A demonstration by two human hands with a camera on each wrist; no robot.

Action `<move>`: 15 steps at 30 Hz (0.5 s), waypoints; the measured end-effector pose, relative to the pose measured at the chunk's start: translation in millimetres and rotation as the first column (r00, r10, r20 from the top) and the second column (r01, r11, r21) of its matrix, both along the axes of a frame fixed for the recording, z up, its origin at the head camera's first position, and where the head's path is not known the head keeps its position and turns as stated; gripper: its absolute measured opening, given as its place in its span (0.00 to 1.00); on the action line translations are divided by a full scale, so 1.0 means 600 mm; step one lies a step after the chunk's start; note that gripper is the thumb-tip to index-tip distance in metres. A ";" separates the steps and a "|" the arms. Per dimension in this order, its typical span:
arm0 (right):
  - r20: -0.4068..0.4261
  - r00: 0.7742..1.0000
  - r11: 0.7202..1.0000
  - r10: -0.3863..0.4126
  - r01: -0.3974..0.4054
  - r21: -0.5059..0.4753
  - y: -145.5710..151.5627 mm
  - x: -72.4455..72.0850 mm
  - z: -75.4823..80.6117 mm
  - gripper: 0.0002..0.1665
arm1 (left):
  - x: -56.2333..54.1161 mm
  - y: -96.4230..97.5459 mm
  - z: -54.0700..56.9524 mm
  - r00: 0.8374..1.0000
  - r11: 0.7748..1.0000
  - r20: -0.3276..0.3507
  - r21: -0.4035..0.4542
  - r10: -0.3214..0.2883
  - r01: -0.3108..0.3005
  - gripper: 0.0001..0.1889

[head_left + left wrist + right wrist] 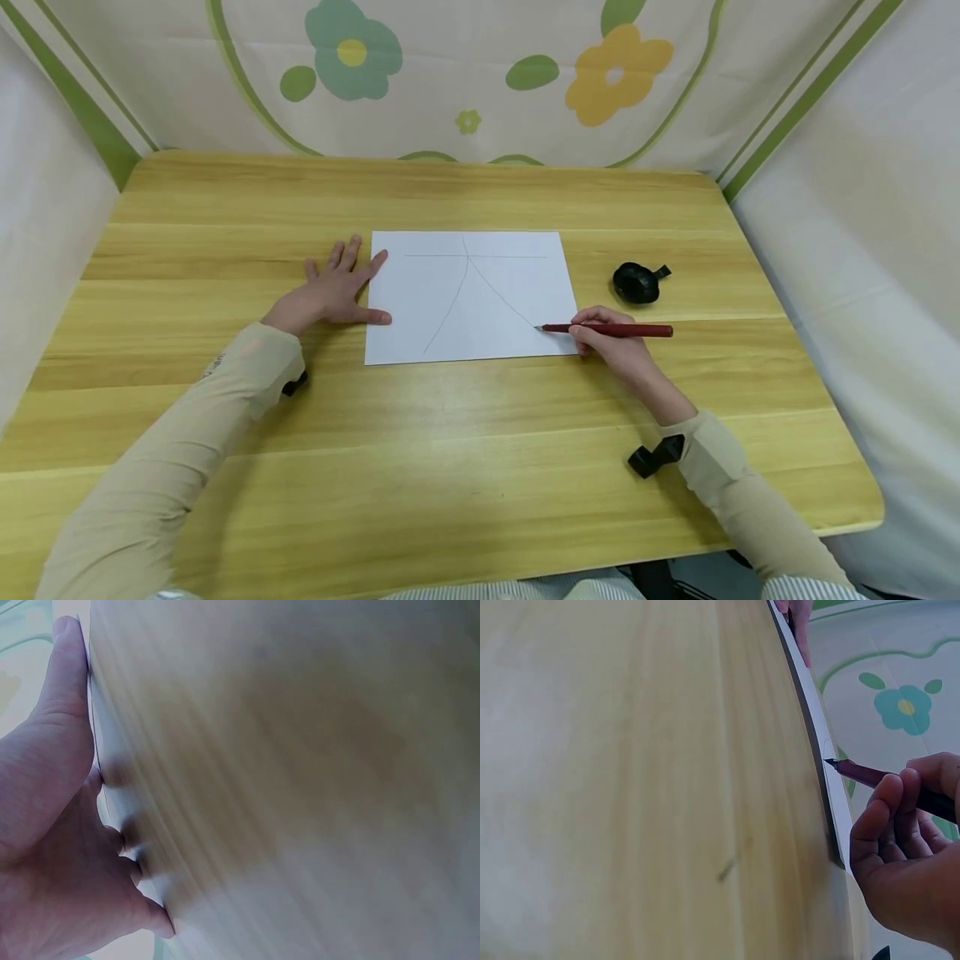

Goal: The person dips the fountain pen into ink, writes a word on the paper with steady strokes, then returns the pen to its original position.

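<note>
A white sheet of paper (pixel 420 292) lies on the wooden table, marked with a thin horizontal line and curved lines crossing near its top. My left hand (pixel 333 292) rests with spread fingers at the sheet's left edge, thumb and index finger on the paper. In the left wrist view the thumb (pixel 64 682) and fingertips press against the surface. My right hand (pixel 615 346) pinches a dark red fountain pen (pixel 637 331). Its nib touches the paper at the lower end of the right-hand curve. The right wrist view shows the fingers (pixel 889 799) curled around the pen barrel.
A small black dish with a short handle (pixel 636 283) sits on the table (pixel 465 467), right of the paper. Behind the table hangs a white cloth (pixel 465 50) with flower prints. Black wrist cameras (pixel 656 456) are strapped at both sleeves.
</note>
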State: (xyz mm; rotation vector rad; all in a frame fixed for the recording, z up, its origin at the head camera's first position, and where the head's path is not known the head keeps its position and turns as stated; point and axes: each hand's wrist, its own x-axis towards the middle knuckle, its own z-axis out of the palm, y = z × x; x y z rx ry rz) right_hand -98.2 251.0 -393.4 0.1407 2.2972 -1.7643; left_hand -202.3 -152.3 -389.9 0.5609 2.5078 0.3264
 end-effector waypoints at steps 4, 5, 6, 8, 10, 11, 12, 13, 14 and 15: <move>0.000 1.000 1.000 -0.001 0.001 -0.004 0.005 0.003 0.000 0.09 | -0.001 0.002 0.000 1.000 1.000 0.002 -0.002 0.001 -0.001 0.56; 0.002 1.000 1.000 -0.002 0.002 -0.003 0.006 0.003 0.000 0.08 | -0.002 0.002 0.000 1.000 1.000 0.002 -0.004 0.000 0.000 0.56; 0.003 1.000 1.000 -0.001 0.001 -0.001 0.007 0.004 0.000 0.08 | -0.002 0.003 0.000 1.000 1.000 0.002 -0.004 -0.001 0.001 0.56; 0.003 1.000 1.000 0.000 0.000 0.006 0.009 0.005 0.000 0.08 | -0.002 0.003 0.000 1.000 1.000 0.001 -0.004 -0.003 0.003 0.56; 0.004 1.000 1.000 0.002 -0.002 0.015 0.012 0.007 0.001 0.08 | -0.003 0.003 0.000 1.000 1.000 0.000 -0.004 -0.005 0.005 0.56; 0.005 1.000 1.000 0.000 -0.001 0.019 0.013 0.007 0.001 0.08 | -0.003 0.003 0.000 1.000 1.000 -0.002 -0.003 -0.006 0.006 0.56; 0.005 1.000 1.000 0.001 -0.001 0.022 0.015 0.008 0.001 0.08 | -0.003 0.003 0.000 1.000 1.000 -0.003 -0.003 -0.006 0.006 0.56; 0.004 1.000 1.000 0.000 0.000 0.022 0.015 0.008 0.001 0.08 | -0.004 0.003 0.000 1.000 1.000 -0.004 -0.003 -0.007 0.007 0.56; 0.004 1.000 1.000 0.000 -0.001 0.021 0.016 0.009 0.001 0.07 | -0.004 0.003 0.000 1.000 1.000 -0.005 -0.004 -0.008 0.008 0.56; 0.002 1.000 1.000 0.001 -0.001 0.022 0.017 0.009 0.001 0.07 | -0.004 0.003 0.001 1.000 1.000 -0.005 -0.005 -0.008 0.008 0.56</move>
